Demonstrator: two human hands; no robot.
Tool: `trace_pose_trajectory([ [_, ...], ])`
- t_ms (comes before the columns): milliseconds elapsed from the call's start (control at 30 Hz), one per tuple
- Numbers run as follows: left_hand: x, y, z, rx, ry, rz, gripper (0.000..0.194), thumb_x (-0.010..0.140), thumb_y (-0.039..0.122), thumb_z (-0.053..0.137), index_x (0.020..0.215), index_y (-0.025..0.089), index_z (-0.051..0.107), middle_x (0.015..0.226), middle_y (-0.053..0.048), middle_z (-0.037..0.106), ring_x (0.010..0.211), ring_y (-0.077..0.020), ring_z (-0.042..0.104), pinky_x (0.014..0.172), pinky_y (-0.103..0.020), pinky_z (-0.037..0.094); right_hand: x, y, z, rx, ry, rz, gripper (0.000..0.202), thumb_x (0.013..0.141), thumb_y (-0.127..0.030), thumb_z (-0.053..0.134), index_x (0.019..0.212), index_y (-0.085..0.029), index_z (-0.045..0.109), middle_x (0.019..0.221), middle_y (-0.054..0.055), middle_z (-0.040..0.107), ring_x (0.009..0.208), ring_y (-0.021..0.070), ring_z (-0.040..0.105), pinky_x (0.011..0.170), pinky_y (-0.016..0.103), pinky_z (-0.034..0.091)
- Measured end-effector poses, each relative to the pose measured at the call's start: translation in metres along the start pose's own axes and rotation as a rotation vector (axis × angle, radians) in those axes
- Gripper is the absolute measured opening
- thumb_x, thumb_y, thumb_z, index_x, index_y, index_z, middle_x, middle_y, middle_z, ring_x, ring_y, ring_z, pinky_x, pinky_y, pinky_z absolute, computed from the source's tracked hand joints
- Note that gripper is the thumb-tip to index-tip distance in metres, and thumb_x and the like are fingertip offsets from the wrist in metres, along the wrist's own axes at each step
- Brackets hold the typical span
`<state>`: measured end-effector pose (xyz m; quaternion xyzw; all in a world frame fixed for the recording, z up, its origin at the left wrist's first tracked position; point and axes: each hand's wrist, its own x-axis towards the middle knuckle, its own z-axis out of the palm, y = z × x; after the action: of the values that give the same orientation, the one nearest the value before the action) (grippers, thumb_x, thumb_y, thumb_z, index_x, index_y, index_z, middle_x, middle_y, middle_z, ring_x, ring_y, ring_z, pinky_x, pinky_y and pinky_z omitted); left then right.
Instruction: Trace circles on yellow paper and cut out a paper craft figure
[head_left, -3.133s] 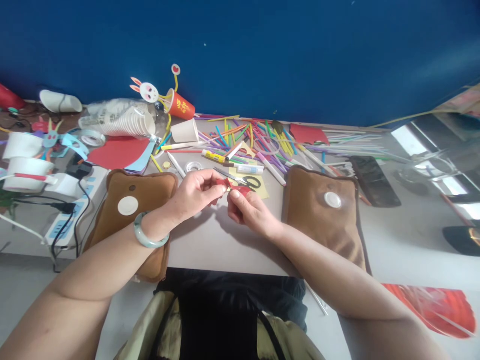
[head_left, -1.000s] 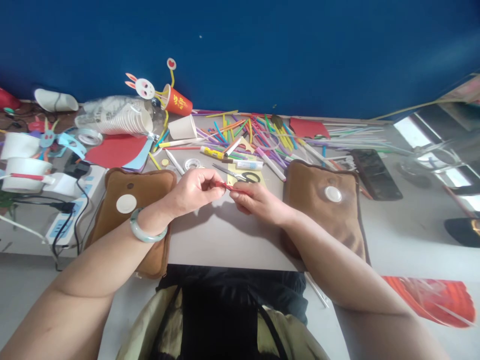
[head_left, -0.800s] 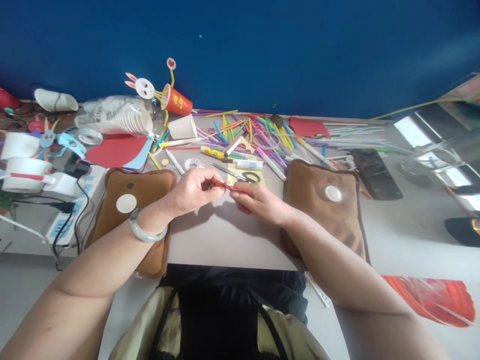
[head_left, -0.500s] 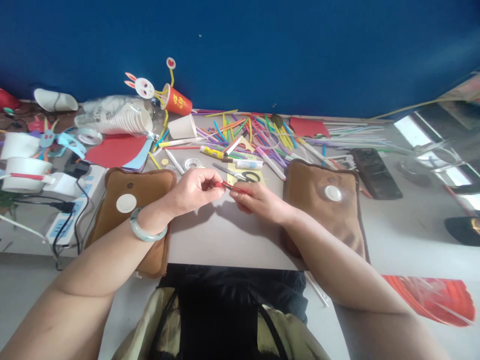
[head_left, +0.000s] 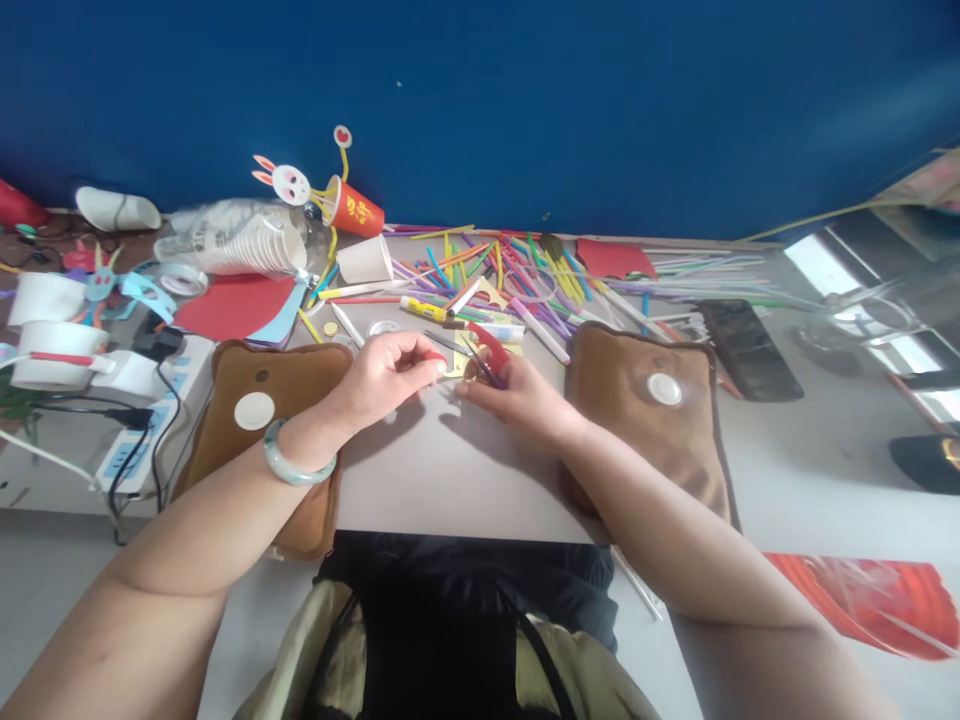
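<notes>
At the middle of the table, my left hand (head_left: 390, 378) is pinched on a small red piece (head_left: 433, 356), mostly hidden by the fingers. Just to its right, my right hand (head_left: 521, 398) is closed on a curved red paper strip (head_left: 490, 345), which rises above the fingers. A thin dark tool (head_left: 487, 371), too blurred to name surely, also shows at the right fingertips. The two hands are slightly apart. Behind them lie the metal blades of scissors (head_left: 448, 342), whose handles are hidden. A yellow glue tube (head_left: 422, 306) and a white marker (head_left: 504, 331) lie farther back.
Brown pouches (head_left: 217, 440) (head_left: 637, 430) flank my hands. Many coloured sticks (head_left: 469, 262) spread along the blue wall. A red cup (head_left: 352, 207) with a rabbit face, stacked white cups (head_left: 262, 245) and a power strip (head_left: 161, 410) stand left; a phone (head_left: 750, 350) lies right.
The fingers of both hands have moved slightly apart. The red strip now stands up from my right hand, where it was low between the fingers, and the dark tool has come into view there.
</notes>
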<state>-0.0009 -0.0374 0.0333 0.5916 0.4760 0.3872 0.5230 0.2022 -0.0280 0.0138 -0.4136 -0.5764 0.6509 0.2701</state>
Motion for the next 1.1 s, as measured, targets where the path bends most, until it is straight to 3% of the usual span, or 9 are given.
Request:
trace_pose_trajectory([
  [133, 0.002, -0.001, -0.001, -0.015, 0.127, 0.062, 0.013, 0.077, 0.027, 0.069, 0.073, 0.018, 0.061, 0.061, 0.003, 0.058, 0.054, -0.0083, 0.051, 0.052, -0.020, 0.043, -0.002, 0.000, -0.001, 0.101, -0.144, 0.021, 0.030, 0.090, -0.043, 0.062, 0.076, -0.019, 0.051, 0.044, -0.009, 0.041, 0.037, 0.0056, 0.028, 0.037, 0.021, 0.020],
  [200, 0.002, -0.002, -0.002, -0.025, 0.126, 0.066, 0.012, 0.077, 0.028, 0.069, 0.076, 0.017, 0.063, 0.068, 0.002, 0.062, 0.055, -0.0080, 0.051, 0.052, -0.021, 0.043, -0.003, 0.001, -0.001, 0.200, -0.214, 0.022, 0.018, 0.091, -0.035, 0.054, 0.085, -0.018, 0.053, 0.044, -0.010, 0.043, 0.035, 0.0062, 0.027, 0.035, 0.020, 0.020],
  [300, 0.002, -0.005, -0.004, -0.058, -0.004, 0.057, 0.014, 0.079, 0.030, 0.069, 0.076, 0.017, 0.064, 0.079, -0.001, 0.067, 0.058, -0.0088, 0.054, 0.055, -0.022, 0.045, -0.004, 0.000, 0.000, 0.228, -0.312, 0.049, 0.010, 0.088, -0.023, 0.047, 0.092, -0.017, 0.054, 0.046, -0.009, 0.049, 0.032, 0.0064, 0.029, 0.032, 0.018, 0.019],
  [433, 0.001, -0.011, -0.004, -0.086, -0.211, 0.038, 0.017, 0.084, 0.033, 0.068, 0.081, 0.017, 0.066, 0.076, -0.003, 0.070, 0.067, -0.0132, 0.062, 0.061, -0.024, 0.049, -0.005, 0.000, 0.001, 0.195, -0.399, 0.073, 0.012, 0.085, -0.018, 0.044, 0.091, -0.016, 0.054, 0.046, -0.008, 0.050, 0.031, 0.0060, 0.029, 0.030, 0.017, 0.018],
  [567, 0.001, -0.014, -0.002, -0.088, -0.266, 0.050, 0.020, 0.086, 0.036, 0.068, 0.083, 0.017, 0.067, 0.072, -0.004, 0.071, 0.068, -0.0147, 0.063, 0.063, -0.025, 0.050, -0.007, -0.001, 0.003, 0.169, -0.403, 0.088, 0.012, 0.085, -0.020, 0.047, 0.094, -0.017, 0.053, 0.046, -0.009, 0.048, 0.031, 0.0054, 0.028, 0.030, 0.016, 0.018],
  [667, 0.003, -0.013, -0.001, -0.054, -0.188, 0.070, 0.020, 0.083, 0.036, 0.070, 0.079, 0.016, 0.068, 0.070, -0.003, 0.069, 0.065, -0.0138, 0.061, 0.062, -0.026, 0.049, -0.009, -0.003, 0.002, 0.136, -0.373, 0.089, 0.019, 0.085, -0.023, 0.054, 0.103, -0.018, 0.051, 0.047, -0.011, 0.048, 0.034, 0.0054, 0.030, 0.033, 0.016, 0.021],
  [867, 0.009, -0.017, -0.009, 0.322, 0.174, 0.078, 0.017, 0.081, 0.032, 0.067, 0.072, 0.017, 0.066, 0.069, -0.003, 0.069, 0.058, -0.0141, 0.059, 0.057, -0.026, 0.044, -0.006, -0.001, 0.004, 0.113, -0.203, 0.062, 0.037, 0.081, -0.026, 0.063, 0.113, -0.021, 0.047, 0.049, -0.012, 0.049, 0.035, 0.0055, 0.031, 0.034, 0.016, 0.020],
  [1000, 0.009, -0.020, -0.015, 0.828, 0.295, 0.151, 0.009, 0.080, 0.020, 0.064, 0.071, 0.018, 0.066, 0.089, -0.006, 0.073, 0.066, -0.0163, 0.062, 0.063, -0.029, 0.045, -0.004, 0.003, 0.007, 0.052, -0.008, -0.008, 0.038, 0.081, -0.027, 0.064, 0.115, -0.020, 0.048, 0.049, -0.013, 0.049, 0.036, 0.0057, 0.032, 0.036, 0.017, 0.021],
  [1100, 0.008, -0.023, -0.013, 0.943, 0.338, 0.211, 0.007, 0.080, 0.019, 0.062, 0.075, 0.017, 0.067, 0.118, -0.010, 0.067, 0.064, -0.0129, 0.060, 0.065, -0.030, 0.047, -0.003, 0.003, 0.009, -0.004, 0.088, -0.063, 0.037, 0.082, -0.029, 0.066, 0.114, -0.019, 0.050, 0.049, -0.013, 0.047, 0.037, 0.0062, 0.033, 0.038, 0.019, 0.024],
])
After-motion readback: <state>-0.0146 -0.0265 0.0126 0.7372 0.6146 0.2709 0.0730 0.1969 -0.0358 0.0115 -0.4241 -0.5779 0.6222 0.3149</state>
